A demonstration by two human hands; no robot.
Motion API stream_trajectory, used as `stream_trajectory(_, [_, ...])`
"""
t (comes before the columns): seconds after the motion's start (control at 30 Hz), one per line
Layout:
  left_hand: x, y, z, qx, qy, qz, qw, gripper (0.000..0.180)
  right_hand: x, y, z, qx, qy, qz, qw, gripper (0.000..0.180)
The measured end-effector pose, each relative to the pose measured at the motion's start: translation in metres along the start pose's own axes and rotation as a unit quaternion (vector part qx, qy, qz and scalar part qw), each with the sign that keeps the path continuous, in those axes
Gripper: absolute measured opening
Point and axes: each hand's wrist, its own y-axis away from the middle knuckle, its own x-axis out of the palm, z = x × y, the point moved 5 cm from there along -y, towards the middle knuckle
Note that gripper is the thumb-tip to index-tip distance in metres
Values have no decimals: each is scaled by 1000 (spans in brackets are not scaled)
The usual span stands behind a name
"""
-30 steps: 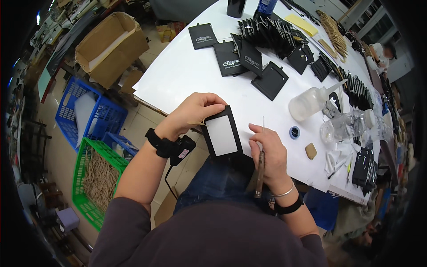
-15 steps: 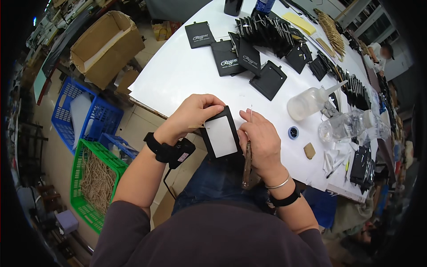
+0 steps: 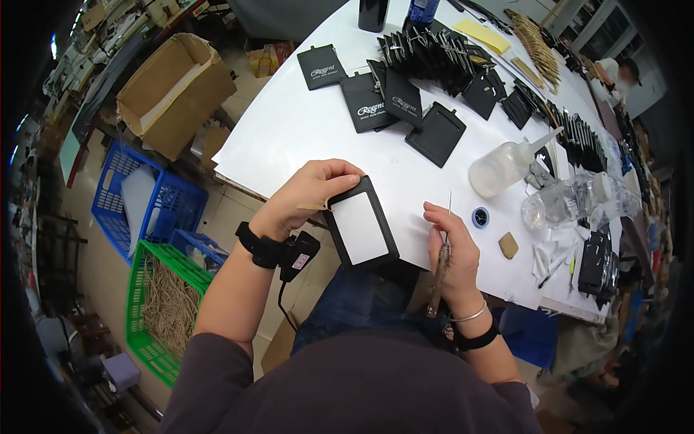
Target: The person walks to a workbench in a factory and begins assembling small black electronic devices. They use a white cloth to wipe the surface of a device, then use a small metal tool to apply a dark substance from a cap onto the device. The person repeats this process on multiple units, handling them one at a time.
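Note:
My left hand (image 3: 318, 188) is closed on the upper left corner of a black card holder (image 3: 390, 242), thumb on its front face. The holder is tilted, with a white panel framed in black toward me. A thin tan strip (image 3: 312, 207) shows beside the fingers; I cannot tell what it belongs to. Apart from the holder, on its right, my right hand (image 3: 459, 260) is closed around an awl-like tool (image 3: 438, 282) with a worn brown handle. Its slender metal point (image 3: 450, 201) stands up past the fingers.
On the white table (image 3: 275, 137) lie several black card holders (image 3: 437, 134) and a dense row of them (image 3: 426, 58). To the right are a spouted squeeze bottle (image 3: 499, 170), a clear bottle (image 3: 564, 202), a small blue-rimmed round piece (image 3: 480, 217) and a tan block (image 3: 508, 246). Crates (image 3: 134, 311) stand left.
My right hand has moved right with the awl-like tool, away from the card holder. The left hand still grips the holder, whose lower right corner now shows. The whole view has shifted slightly.

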Motion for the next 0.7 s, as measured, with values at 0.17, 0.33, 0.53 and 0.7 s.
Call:
stream_trajectory(0.17, [1, -1, 1, 4, 29, 20, 999, 19, -6, 14, -7, 57, -74, -8, 996, 28])
stream_trajectory(0.33, [-6, 1, 0, 21, 44, 10, 999, 19, -14, 19, -9, 54, -50, -38, 997, 25])
stream_trajectory(0.53, [-90, 31, -18, 92, -13, -211, 973, 22, -10, 26, -18, 103, -91, -30, 990, 23])
stream_trajectory(0.7, [-121, 70, -35, 328, -497, -534, 601, 26, 1, 27, -20, 140, -133, -24, 981, 15])
